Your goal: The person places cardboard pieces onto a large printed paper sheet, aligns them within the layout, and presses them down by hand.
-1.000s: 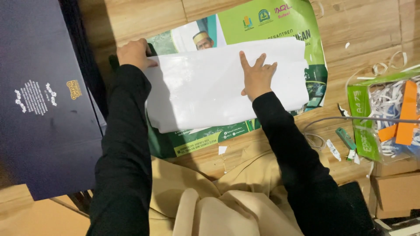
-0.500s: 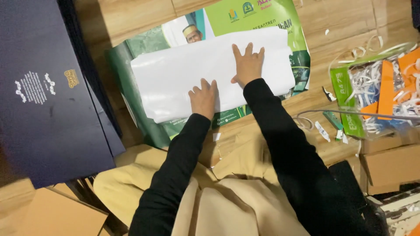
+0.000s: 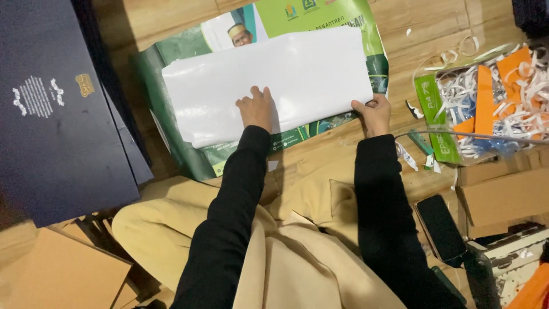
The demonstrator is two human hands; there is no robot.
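Wooden floor [image 3: 446, 28], hands on white sheet [image 3: 309, 74] (glossy)

A white sheet [image 3: 297, 74] lies flat under my hands, a wide, blank rectangle turned slightly so its right end sits higher than its left. It rests on a green poster [image 3: 337, 23] spread on the wooden floor, covering most of it; green borders show above, at the left and along the lower edge. The sheet looks smooth and glossy, with its lower right corner lifted a little off the poster.
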